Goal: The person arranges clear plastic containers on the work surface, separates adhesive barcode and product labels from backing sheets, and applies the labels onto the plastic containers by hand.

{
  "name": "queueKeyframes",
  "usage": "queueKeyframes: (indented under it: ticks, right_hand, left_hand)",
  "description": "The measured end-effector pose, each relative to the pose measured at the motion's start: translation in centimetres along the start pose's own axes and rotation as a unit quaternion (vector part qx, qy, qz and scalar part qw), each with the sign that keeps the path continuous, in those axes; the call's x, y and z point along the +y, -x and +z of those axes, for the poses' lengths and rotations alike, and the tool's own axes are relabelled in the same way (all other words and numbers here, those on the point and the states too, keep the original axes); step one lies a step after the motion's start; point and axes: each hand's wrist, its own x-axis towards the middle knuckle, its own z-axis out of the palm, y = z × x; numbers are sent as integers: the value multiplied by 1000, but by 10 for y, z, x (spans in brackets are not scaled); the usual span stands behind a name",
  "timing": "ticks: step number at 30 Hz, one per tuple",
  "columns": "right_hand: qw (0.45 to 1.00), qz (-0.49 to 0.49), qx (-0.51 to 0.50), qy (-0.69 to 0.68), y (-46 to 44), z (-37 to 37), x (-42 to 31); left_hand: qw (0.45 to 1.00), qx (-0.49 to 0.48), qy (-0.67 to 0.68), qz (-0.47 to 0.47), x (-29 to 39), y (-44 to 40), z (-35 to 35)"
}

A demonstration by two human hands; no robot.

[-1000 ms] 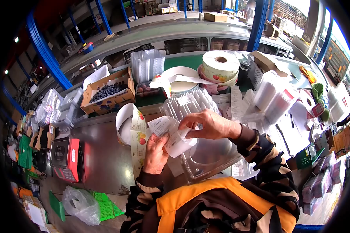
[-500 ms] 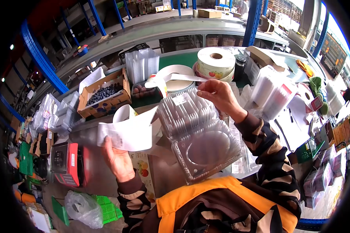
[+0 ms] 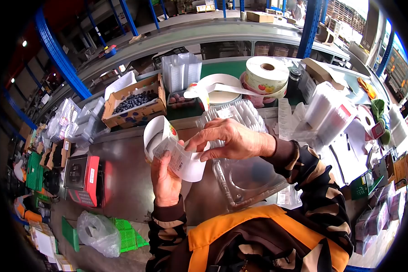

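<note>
My left hand (image 3: pixel 167 185) grips a strip of labels (image 3: pixel 192 171), thumb on its front, where small print shows. The strip curls up behind the hand into a loop with a fruit picture. Over the strip's right end is my right hand (image 3: pixel 240 138), its bent fingertips and thumb closed on the strip's edge. What exactly is between those fingers is partly hidden. Under my right wrist lies a nested stack of clear plastic clamshell boxes (image 3: pixel 247 179), lids opened away from me. Behind it, a ring of label tape (image 3: pixel 220 81) has a loose white end across it.
A large label roll (image 3: pixel 267 68) stands at the back beside a dark jar (image 3: pixel 293 79). Blueberries fill a cardboard box (image 3: pixel 138 111) at back left, near a punnet of dark round fruit (image 3: pixel 180 99). A red scale (image 3: pixel 82 179) is left; stacked clear containers (image 3: pixel 324 109) stand right.
My right hand has left the tape ring at the back and come down left to the strip in my left hand. The strip has turned and bunched up. The view has shifted slightly.
</note>
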Motion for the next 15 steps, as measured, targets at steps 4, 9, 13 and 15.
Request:
queueKeyframes:
  ticks: [4, 9, 13, 15]
  right_hand:
    - [989, -94, -4, 110, 19, -1, 2]
    - [975, -102, 33, 193, 42, 3, 1]
    - [970, -129, 83, 188, 56, 18, 6]
    - [963, -149, 128, 186, 62, 18, 2]
  left_hand:
    - [999, -23, 18, -38, -25, 1, -3]
    - [991, -34, -31, -123, -37, -13, -17]
    - [985, -9, -85, -152, -37, 9, 14]
    - [984, 21, -50, -172, -44, 3, 10]
